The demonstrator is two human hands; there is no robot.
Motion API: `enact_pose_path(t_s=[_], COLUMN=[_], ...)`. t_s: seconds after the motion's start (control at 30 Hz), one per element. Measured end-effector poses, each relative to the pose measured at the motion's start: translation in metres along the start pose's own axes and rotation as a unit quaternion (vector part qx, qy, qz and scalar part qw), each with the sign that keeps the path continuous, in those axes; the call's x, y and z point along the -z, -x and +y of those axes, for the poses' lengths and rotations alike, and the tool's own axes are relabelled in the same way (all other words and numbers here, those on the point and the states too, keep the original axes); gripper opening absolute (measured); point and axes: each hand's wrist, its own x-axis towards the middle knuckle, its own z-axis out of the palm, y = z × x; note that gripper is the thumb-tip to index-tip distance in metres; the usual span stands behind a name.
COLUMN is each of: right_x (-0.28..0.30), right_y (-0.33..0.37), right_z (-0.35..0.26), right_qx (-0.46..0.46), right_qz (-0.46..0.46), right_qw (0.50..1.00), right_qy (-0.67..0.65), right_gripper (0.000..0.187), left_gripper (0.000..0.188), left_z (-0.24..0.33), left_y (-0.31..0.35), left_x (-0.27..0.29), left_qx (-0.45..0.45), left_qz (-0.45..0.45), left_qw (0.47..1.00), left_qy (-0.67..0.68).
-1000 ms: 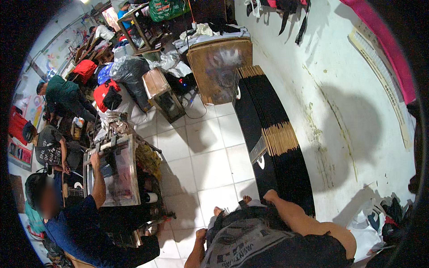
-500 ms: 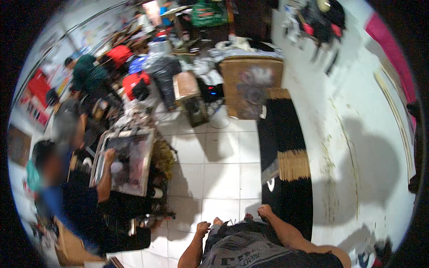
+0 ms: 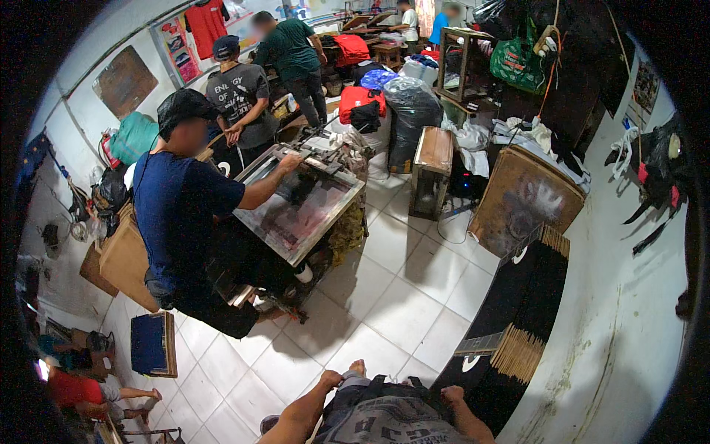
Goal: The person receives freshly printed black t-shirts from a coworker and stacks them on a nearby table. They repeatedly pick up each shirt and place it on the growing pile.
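My left hand (image 3: 330,379) hangs low beside my left thigh, its fingers curled, with no object showing in it. On the other side, my right hand (image 3: 452,394) is down by my hip with its fingers curled in, also with nothing visible in it. Nearest to the right hand are black flat boards (image 3: 473,385) lined up along the wall, with a row of tan wooden edges (image 3: 521,354) on them. My grey printed shirt (image 3: 392,422) and a bare foot (image 3: 358,367) show between the hands.
On the left, a person in a dark blue shirt (image 3: 181,189) leans a hand on a framed printing screen (image 3: 333,214) on a stand. Wooden boxes (image 3: 433,148), a stained brown board (image 3: 510,200) and filled bags (image 3: 410,111) stand ahead. Other people (image 3: 296,55) are farther back.
My view has swung to the left, so the screen and people sit nearer the middle. My right hand has dropped lower by my side. The co-worker's hand has shifted on the screen.
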Motion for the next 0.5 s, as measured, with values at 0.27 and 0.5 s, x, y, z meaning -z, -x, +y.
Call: enact_pose_path(t_s=[0.27,0.5], right_x=[-0.021,-0.01], right_y=[-0.036,-0.029], right_z=[-0.013,-0.026], right_qx=[0.152,0.133], right_qz=[0.093,0.066], right_qw=[0.982,0.97], right_qy=[-0.055,0.19], right_gripper=[0.014,0.016], left_gripper=[0.015,0.022], left_z=[0.0,0.009], left_y=[0.006,-0.009], left_x=[-0.007,-0.002], left_qx=[0.003,-0.141], left_qz=[0.017,-0.005], left_qw=[0.998,0.961], left_qy=[-0.057,-0.239])
